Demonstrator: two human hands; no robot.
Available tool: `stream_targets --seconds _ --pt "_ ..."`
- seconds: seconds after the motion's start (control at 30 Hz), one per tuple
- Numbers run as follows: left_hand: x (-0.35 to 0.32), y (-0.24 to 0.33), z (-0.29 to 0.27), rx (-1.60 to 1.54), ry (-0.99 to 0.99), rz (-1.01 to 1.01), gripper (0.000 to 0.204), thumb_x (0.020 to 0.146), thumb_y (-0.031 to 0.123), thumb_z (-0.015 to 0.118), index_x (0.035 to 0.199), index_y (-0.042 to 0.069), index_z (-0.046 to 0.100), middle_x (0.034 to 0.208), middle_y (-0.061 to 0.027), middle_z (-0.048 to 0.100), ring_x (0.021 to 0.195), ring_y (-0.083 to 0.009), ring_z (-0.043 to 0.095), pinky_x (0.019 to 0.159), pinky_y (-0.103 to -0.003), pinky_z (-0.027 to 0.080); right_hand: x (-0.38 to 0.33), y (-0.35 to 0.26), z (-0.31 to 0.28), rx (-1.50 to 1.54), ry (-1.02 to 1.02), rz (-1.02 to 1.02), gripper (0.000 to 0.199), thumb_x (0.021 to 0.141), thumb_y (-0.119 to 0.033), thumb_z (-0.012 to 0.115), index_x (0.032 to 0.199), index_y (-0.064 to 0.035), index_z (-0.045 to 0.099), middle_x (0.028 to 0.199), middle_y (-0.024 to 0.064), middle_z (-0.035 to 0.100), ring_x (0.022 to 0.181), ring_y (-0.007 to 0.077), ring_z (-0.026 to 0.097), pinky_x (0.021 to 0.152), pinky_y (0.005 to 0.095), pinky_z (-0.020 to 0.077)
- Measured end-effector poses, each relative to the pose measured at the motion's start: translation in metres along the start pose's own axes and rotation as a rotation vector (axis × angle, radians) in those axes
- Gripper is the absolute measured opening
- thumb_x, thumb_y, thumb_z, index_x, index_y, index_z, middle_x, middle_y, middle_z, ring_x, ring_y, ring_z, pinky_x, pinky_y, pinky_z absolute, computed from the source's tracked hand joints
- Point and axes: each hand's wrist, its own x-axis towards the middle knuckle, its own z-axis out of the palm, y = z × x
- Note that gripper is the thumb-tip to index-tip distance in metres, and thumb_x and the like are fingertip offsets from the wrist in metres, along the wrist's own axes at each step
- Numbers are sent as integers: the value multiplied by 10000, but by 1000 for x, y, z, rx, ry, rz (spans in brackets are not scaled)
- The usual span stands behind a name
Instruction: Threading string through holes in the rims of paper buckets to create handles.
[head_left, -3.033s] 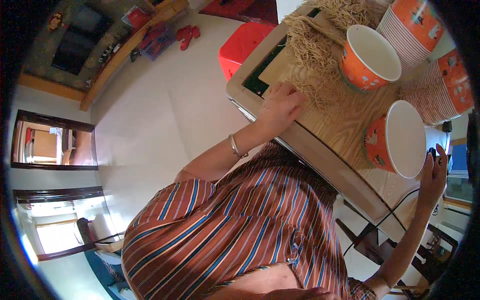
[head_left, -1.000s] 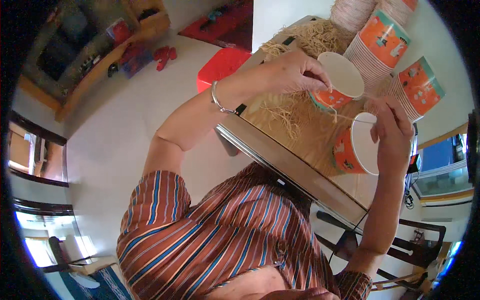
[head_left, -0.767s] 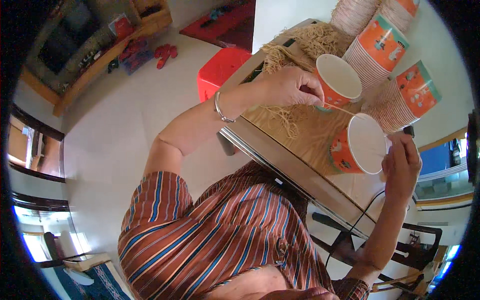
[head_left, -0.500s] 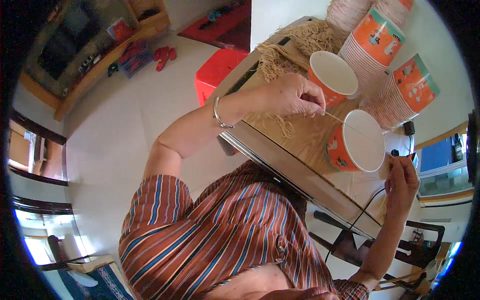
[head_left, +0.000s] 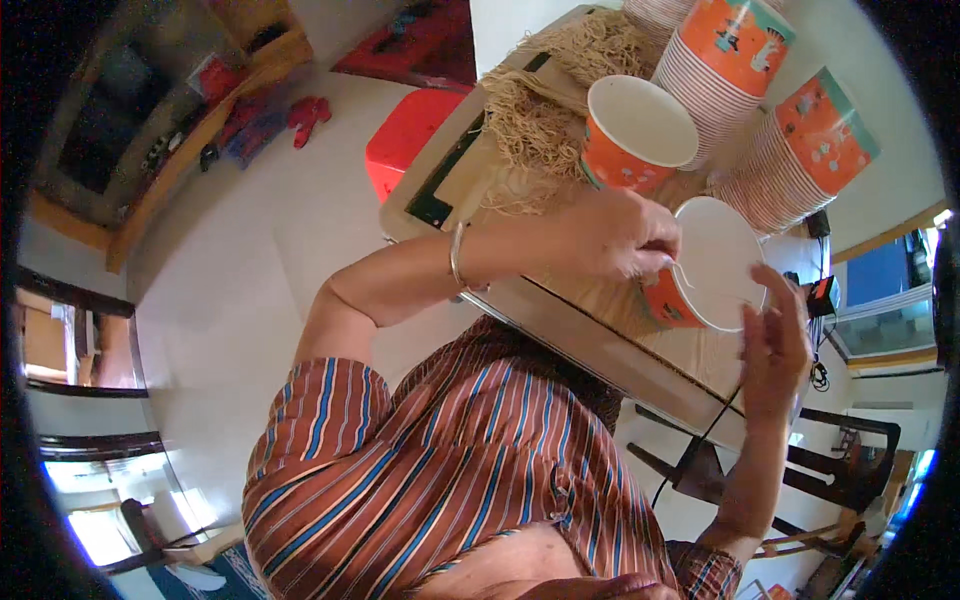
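My left hand (head_left: 618, 235), with a bracelet on its wrist, pinches a thin straw-coloured strand at the rim of an orange paper cup (head_left: 715, 262) with a white inside. The cup lies tilted on the wooden table (head_left: 560, 305), its mouth facing me. My right hand (head_left: 775, 340) grips the cup's right rim from below with thumb and fingers. Behind my left hand, a second orange cup (head_left: 640, 125) stands upright. A pile of straw-coloured fibre (head_left: 530, 120) lies beside that second cup.
Two tall stacks of orange paper cups (head_left: 735, 45) (head_left: 805, 150) stand at the table's far side. A red stool (head_left: 410, 140) is on the floor to the left. A black cable (head_left: 700, 440) hangs off the table edge, above dark chairs (head_left: 830, 480).
My left hand came off the fibre pile and carried a strand to the near cup's rim. My right hand dropped away from the cup, then rose back to grip its rim.
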Motion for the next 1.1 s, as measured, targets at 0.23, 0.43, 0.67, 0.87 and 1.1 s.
stream_targets --seconds 0.23,0.43,0.67,0.87,1.1 --pt "-5 10 19 -50 42 157 145 810 160 624 854 25 599 798 -158 608 781 -346 618 695 -421 494 -7 -10 51 552 -319 252 448 895 -15 566 1320 -78 440 978 69 663 823 112 638 715 268 528" --pt "-21 20 25 81 -27 131 181 876 204 592 921 28 586 839 -127 577 827 -318 608 736 -390 489 -20 -5 48 336 -242 176 194 898 -22 565 1089 -45 536 893 123 668 812 205 665 696 327 530" --pt "-10 26 26 43 -24 209 132 854 146 620 924 37 597 823 -117 575 803 -316 597 719 -387 485 -17 -6 32 194 -225 -77 136 856 23 589 982 -27 589 800 107 623 643 199 615 604 312 498" --pt "8 30 13 70 44 167 96 839 87 636 915 35 606 825 -114 584 793 -282 603 697 -354 482 -15 3 21 357 -100 128 72 851 0 611 903 -33 573 742 52 582 625 109 542 582 251 457" --pt "13 28 6 -261 233 -226 212 990 196 497 947 15 599 716 -8 563 636 -53 548 584 -223 480 -14 7 17 740 58 404 52 874 -2 607 889 -37 571 752 -34 547 643 31 473 571 187 408"
